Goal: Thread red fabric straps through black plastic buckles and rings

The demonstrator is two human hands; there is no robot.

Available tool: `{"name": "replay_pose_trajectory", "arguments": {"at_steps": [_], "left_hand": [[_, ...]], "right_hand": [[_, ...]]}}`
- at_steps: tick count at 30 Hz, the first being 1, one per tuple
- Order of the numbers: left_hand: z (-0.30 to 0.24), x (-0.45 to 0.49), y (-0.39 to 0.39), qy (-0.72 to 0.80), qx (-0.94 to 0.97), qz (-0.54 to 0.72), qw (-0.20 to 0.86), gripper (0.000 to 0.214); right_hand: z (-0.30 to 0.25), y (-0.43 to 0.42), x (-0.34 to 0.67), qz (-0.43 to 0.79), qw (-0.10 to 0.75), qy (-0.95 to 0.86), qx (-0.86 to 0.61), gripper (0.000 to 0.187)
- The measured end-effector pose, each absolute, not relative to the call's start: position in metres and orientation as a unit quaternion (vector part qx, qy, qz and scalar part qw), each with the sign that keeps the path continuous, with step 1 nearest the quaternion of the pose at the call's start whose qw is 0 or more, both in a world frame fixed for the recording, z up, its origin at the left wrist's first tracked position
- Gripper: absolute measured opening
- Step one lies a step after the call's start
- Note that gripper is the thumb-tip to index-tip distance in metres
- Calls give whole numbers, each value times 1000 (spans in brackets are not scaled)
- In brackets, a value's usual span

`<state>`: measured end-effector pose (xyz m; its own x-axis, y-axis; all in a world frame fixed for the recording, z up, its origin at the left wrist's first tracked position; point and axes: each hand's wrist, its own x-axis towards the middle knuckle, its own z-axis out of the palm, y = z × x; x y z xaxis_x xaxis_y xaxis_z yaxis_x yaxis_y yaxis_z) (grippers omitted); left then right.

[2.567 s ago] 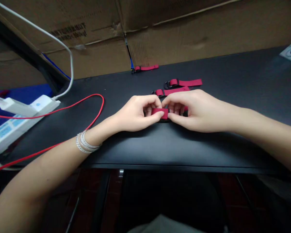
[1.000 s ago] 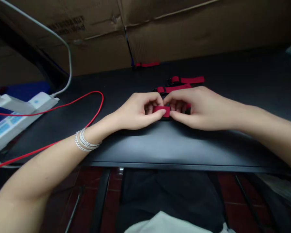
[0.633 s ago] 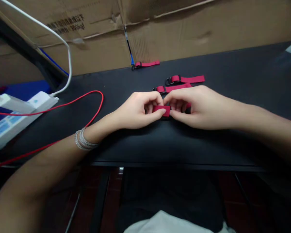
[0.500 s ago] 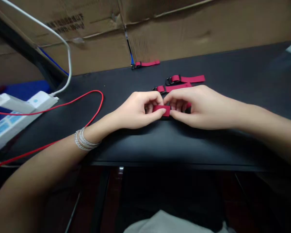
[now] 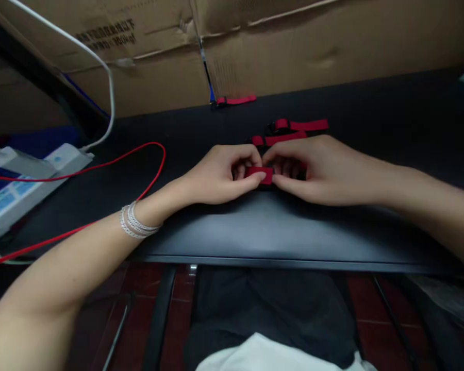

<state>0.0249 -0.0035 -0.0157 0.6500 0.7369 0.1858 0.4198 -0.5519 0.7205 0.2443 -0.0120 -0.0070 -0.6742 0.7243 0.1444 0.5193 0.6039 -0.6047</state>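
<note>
The left hand (image 5: 228,178) holds a red strap (image 5: 268,177), its thumb laid flat along the top and its fingers curled beneath. The right hand (image 5: 320,172) meets it from the other side, also drawn in narrow: its thumb tip and fingers close on the strap's right end, and more red shows inside its curl. The two forefingers nearly meet just above the strap. Something black shows at the strap's edge between the hands, but the fingers hide most of it. The strap is low over the table (image 5: 255,226); I cannot tell whether it touches.

Just beyond the fingertips lies the near strap (image 5: 286,138), partly hidden by the right hand. Behind that is the middle strap (image 5: 311,125), with black fittings at its left end. The far strap (image 5: 242,100) lies well beyond the hands, close to the cardboard (image 5: 332,56).

Bracelets (image 5: 131,221) circle the left wrist. A red cable (image 5: 165,154) loops to the left of that hand and passes behind the forearm. Farther left are a power strip (image 5: 7,198) and a white cable (image 5: 110,87). Nearer the body than both hands, below the table edge, show dark trousers (image 5: 270,314) and a pale cloth (image 5: 270,355).
</note>
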Motion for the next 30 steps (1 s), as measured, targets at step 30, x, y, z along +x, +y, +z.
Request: {"name": "replay_pose_trajectory", "arguments": {"at_steps": [30], "left_hand": [[-14, 26, -4, 347, 846, 237, 329, 17]], "right_hand": [[-6, -12, 243, 280, 179, -869, -366, 25]]}}
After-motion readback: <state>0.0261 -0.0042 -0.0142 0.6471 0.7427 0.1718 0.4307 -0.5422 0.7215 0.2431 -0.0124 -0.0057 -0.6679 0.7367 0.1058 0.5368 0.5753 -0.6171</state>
